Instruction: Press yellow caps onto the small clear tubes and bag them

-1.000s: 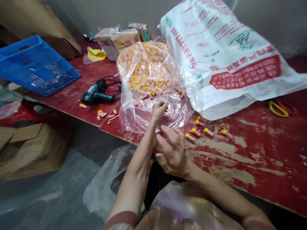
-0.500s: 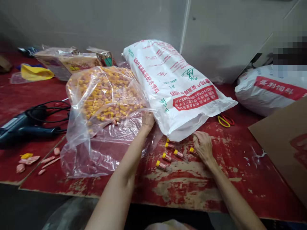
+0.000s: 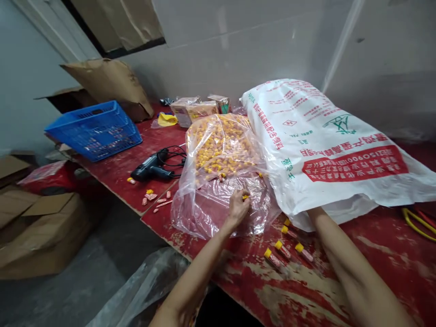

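Observation:
My left hand [image 3: 239, 204] is closed on a small yellow-capped piece, over the bare front part of the clear plastic bag [image 3: 204, 213]. Behind it, many yellow-capped pieces [image 3: 225, 145] fill the back of that bag. My right forearm reaches into the mouth of the white woven sack [image 3: 340, 136]; the sack hides the hand and whatever it holds. Between my arms, several yellow-capped tubes [image 3: 282, 249] lie on the worn red table [image 3: 252, 281].
On the left are a blue basket [image 3: 98, 131], a dark heat gun with its cable [image 3: 153, 167] and loose pink pieces [image 3: 150, 197]. Cardboard boxes [image 3: 44, 240] stand on the floor. Yellow-and-red scissors [image 3: 420, 222] lie at the right edge.
The view has swung left, bringing the basket and floor boxes in. My right hand has gone inside the sack. My left hand has moved off the sack's edge and now holds a yellow-capped piece.

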A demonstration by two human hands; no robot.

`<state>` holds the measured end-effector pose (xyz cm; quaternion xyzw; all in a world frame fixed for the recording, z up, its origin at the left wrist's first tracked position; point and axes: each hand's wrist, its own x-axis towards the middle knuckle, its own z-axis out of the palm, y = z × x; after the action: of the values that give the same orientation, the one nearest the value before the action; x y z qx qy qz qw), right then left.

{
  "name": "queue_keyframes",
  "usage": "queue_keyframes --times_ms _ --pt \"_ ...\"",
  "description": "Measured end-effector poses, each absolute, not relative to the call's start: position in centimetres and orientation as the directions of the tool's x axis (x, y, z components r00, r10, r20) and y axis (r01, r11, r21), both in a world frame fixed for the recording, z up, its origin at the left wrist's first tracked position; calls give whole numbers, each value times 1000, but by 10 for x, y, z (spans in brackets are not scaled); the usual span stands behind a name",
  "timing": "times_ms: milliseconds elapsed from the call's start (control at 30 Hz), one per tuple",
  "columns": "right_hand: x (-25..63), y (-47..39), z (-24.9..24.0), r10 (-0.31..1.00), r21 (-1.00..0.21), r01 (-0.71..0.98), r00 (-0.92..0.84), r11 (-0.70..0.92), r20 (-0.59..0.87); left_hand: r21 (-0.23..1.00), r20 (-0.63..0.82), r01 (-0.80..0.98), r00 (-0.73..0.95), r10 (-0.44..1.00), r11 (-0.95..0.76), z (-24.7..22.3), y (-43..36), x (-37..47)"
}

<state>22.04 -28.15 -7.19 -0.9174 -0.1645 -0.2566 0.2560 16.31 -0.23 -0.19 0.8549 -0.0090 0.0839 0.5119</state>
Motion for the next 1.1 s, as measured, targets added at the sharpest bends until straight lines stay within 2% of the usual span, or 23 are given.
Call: queue_keyframes --times_ms 33,100,133,200,267,333,433,533,600,700,800,900,967,1100 --pt "221 -278 -73 190 -334 424 812 -842 552 920 103 -54 989 106 -388 -1 4 155" --pt "220 -275 -71 234 -231 407 812 -884 534 996 -46 59 984 173 -74 0 16 139" --pt "218 -275 -69 257 -195 408 813 -892 523 987 -126 104 973 192 119 1 21 132" --pt "212 -281 -62 293 -159 415 820 -896 492 891 -253 152 949 189 427 3 29 119" --pt "198 -290 -54 279 -174 396 840 -902 464 811 -313 187 939 142 555 6 32 107" --pt "174 -301 -45 188 -222 315 871 -923 454 747 -357 237 931 75 621 7 31 97" --pt "120 -312 -29 -5 -323 163 887 -932 462 692 -384 276 923 16 667 5 19 85" --pt "63 -303 -9 -168 -613 177 871 -770 461 673 -385 314 922 -44 670 4 -4 75" --pt "32 -288 3 -191 -781 235 892 -579 410 671 -372 339 923 -96 660 6 -22 65" --pt "3 -263 11 -147 -891 230 940 -392 308 684 -336 368 925 -175 630 14 -44 47" --pt "-10 -245 13 -61 -880 228 959 -416 277 711 -301 369 929 -214 599 19 -56 30" --pt "-15 -235 16 128 -729 390 912 -562 389 773 -263 321 947 -184 547 17 -60 17" --pt "-17 -230 19 237 -636 485 868 -600 437 826 -229 277 961 -158 491 13 -60 9" --pt "-21 -223 17 330 -574 544 835 -612 440 906 -153 200 976 -152 372 6 -64 -4"
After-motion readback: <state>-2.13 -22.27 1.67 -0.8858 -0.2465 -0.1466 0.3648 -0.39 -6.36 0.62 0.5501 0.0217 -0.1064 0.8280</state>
